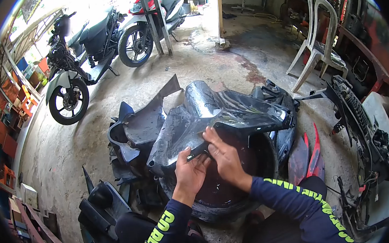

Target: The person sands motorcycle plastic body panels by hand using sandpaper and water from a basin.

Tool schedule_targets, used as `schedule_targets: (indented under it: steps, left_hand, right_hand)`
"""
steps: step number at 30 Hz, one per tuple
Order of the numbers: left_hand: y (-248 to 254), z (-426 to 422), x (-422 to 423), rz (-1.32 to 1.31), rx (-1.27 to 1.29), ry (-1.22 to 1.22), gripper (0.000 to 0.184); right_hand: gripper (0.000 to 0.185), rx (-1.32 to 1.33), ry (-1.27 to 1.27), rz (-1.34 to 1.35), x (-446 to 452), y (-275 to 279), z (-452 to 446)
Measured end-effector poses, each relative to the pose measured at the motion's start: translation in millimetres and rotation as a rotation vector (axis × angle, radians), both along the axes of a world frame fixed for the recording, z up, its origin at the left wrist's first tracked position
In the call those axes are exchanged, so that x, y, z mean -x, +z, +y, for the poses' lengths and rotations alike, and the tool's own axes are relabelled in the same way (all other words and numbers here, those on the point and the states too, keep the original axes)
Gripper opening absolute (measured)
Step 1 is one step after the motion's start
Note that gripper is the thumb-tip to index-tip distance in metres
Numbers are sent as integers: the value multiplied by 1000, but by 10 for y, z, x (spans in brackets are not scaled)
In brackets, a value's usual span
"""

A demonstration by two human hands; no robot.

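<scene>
A dark, glossy motorcycle fairing panel (pixel 202 105) lies wet above a round black basin (pixel 224 210) of dark reddish liquid. My left hand (pixel 190 171) grips the panel's lower edge, thumb on top and fingers beneath. Just right of it, my right hand (pixel 224 155) rests against the same edge, its fingers together and pointing up; whether something small is under them is hidden. Behind and left of the panel is another dark curved body part (pixel 144 125). More dark parts (pixel 287 137) lie to the right of the basin.
Red and grey panels (pixel 313 151) lie on the right floor, beside a black frame part (pixel 364 131). A plastic chair (pixel 318 43) stands at the back right. Two motorcycles (pixel 92 42) are parked at the back left. More dark parts (pixel 103 215) lie at the lower left.
</scene>
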State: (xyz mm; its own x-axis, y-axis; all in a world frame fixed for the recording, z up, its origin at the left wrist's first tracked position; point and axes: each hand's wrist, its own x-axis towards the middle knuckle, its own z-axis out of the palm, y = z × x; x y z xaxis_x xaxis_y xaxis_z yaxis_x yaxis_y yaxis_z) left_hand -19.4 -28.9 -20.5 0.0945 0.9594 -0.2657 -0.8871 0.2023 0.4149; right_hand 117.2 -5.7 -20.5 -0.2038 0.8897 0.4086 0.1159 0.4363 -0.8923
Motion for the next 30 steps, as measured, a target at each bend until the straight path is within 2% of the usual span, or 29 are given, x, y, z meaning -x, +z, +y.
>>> schedule_targets:
  steps: [1,3,4,6,7,9,10,11,12,13,14,16,19,20,23,25,27,28,29,30]
  left_hand:
    - [-58,-6,1,-3,5,3,37]
    - [-165,42,-33,112,114,21,43]
    - [-162,56,-11,111,113,23,43]
    - [-97,76,66,80,58,2,40]
    - [-46,93,73,60,28,-7,39]
    - [-15,98,33,42,-11,19,37]
    - [-45,128,16,23,-10,2,37]
    - [-96,154,5,4,-12,-15,37]
    - [-259,215,86,-2,-49,-56,37]
    - [-149,224,89,-1,-55,-53,37]
    - [-40,203,101,18,-32,-26,36]
    - [146,173,65,33,7,19,35]
    - [-57,239,114,4,-60,-44,35]
    - [6,241,121,35,28,5,34]
    - [149,177,174,43,-16,-18,37]
    - [-97,205,228,-24,-63,-54,37]
    - [-308,280,269,-157,-158,-143,39]
    - [32,218,144,81,20,6,38]
    - [-75,233,259,31,-85,-47,38]
    - [-26,232,223,34,-57,-31,38]
  right_hand:
    - [37,-36,-41,-86,-46,25,134]
    - [37,37,-65,10,-38,-20,326]
    - [37,-18,-73,-43,-15,-29,258]
    - [37,-148,-16,-146,3,-73,-94]
    - [38,-55,65,-92,12,12,-274]
    - [39,-200,75,-184,-110,-54,-32]
    - [39,-160,29,-171,-156,-95,169]
    - [40,-5,10,-57,-155,-110,256]
    - [41,-97,4,-116,-126,-84,140]
    - [41,-196,-3,-171,-92,-47,-6]
    - [42,-136,83,-88,-78,-65,-135]
    - [43,-143,78,-117,-149,-31,41]
    - [44,-69,65,-58,-132,-74,132]
    - [43,-113,75,-79,-87,-55,-51]
    - [41,-153,107,-90,-68,18,-100]
    - [42,-86,26,-75,-85,-36,178]
    - [42,-108,-7,-71,-21,-57,66]
    - [40,-175,50,-102,17,1,-166]
    - [39,-239,110,-138,32,34,-302]
    - [37,-259,131,-145,5,28,-252]
